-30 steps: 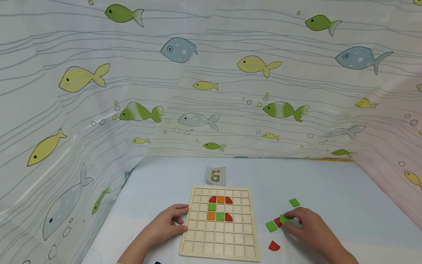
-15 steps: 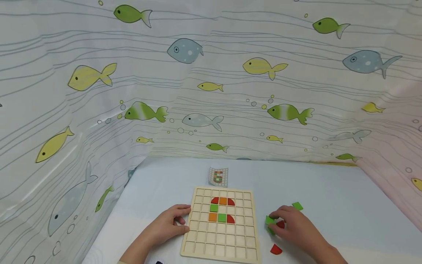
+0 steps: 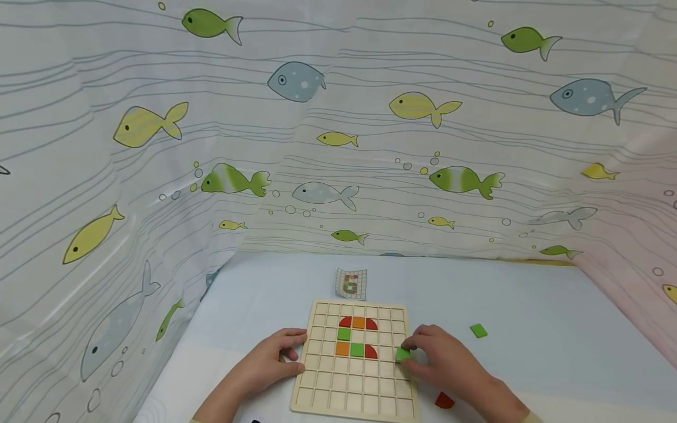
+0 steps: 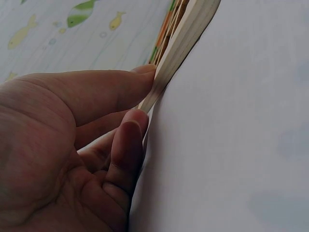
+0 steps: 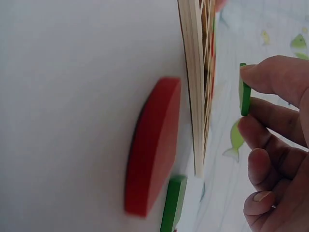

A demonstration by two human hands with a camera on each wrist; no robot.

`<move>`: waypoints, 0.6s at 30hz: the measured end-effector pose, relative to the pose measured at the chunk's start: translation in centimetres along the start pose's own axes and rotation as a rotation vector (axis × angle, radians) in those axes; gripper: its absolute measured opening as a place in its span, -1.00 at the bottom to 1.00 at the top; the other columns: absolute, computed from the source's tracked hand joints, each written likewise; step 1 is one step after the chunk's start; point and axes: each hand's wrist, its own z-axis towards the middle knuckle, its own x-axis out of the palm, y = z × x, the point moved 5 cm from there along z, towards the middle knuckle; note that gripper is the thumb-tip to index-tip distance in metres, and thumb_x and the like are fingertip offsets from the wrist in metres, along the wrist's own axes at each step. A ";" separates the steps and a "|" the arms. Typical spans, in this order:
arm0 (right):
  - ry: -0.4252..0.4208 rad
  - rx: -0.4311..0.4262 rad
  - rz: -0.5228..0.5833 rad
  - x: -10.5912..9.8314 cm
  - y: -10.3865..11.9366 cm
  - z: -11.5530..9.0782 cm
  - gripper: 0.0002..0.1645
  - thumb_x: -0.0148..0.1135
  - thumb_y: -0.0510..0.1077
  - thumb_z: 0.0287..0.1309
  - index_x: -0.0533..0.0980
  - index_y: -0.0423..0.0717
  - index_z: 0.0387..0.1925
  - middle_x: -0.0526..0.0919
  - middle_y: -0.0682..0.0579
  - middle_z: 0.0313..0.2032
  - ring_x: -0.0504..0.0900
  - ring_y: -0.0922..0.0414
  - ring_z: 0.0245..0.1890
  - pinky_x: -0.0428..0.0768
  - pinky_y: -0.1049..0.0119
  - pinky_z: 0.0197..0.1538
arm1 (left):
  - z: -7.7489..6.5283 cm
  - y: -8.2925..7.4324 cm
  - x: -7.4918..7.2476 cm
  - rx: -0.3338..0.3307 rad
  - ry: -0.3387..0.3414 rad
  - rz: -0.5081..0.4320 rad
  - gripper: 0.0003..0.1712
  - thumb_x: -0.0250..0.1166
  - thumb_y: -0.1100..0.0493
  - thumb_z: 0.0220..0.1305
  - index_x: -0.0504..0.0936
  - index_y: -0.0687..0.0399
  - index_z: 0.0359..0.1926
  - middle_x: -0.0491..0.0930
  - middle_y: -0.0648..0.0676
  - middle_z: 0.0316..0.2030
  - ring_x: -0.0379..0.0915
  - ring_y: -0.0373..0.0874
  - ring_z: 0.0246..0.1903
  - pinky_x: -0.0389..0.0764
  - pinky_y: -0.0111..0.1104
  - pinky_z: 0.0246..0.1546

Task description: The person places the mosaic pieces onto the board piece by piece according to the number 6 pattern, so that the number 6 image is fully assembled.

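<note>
The light wooden grid board [image 3: 351, 386] lies in front of me in the head view. My left hand [image 3: 272, 359] is at its left side, with thumb and fingertips touching the edge; the left wrist view shows them against the wooden rim [image 4: 183, 53]. Between thumb and fingers, my right hand [image 3: 446, 359] pinches a green square tile [image 3: 403, 354] over the board's right edge. Red quarter-round, orange and green tiles [image 3: 357, 350] sit in the grid's upper middle. Beside the right wrist lies a red quarter-round tile [image 3: 444, 400].
A small pattern card [image 3: 351, 284] lies behind the board. Another green square [image 3: 478, 330] rests to the right. In the right wrist view, a green tile [image 5: 173, 205] lies beyond the near red tile [image 5: 154, 150]. A fish-printed curtain [image 3: 254, 141] surrounds the table.
My right hand has moved left with the green square, from the loose tiles to the board's right edge. My left hand stays at the board.
</note>
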 end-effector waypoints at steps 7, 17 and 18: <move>0.027 -0.066 0.064 0.5 1.7 0.8 -0.77 0.45 0.08 0.09 0.71 0.15 -0.21 0.53 0.39 -0.26 0.48 0.29 -0.15 0.55 0.29 -0.08 | 0.0 0.0 0.0 0.003 -0.003 0.010 -0.25 0.48 0.03 0.16 0.48 0.22 0.32 0.36 0.01 0.32 0.44 -0.19 -0.19 0.49 -0.41 -0.27; 0.087 -0.109 0.099 1.4 3.7 1.6 -0.79 0.45 0.06 0.10 0.73 0.13 -0.22 0.55 0.39 -0.28 0.48 0.29 -0.17 0.56 0.30 -0.10 | -0.1 -0.1 0.0 0.004 -0.005 0.013 -0.24 0.48 0.03 0.15 0.47 0.24 0.32 0.35 0.02 0.33 0.43 -0.20 -0.19 0.49 -0.41 -0.28; 0.086 -0.114 0.096 1.5 3.8 1.6 -0.78 0.45 0.05 0.10 0.73 0.12 -0.22 0.55 0.38 -0.28 0.48 0.29 -0.17 0.56 0.31 -0.10 | -0.1 -0.1 0.0 0.005 -0.006 0.014 -0.23 0.48 0.03 0.15 0.47 0.24 0.32 0.35 0.02 0.33 0.43 -0.20 -0.19 0.49 -0.41 -0.28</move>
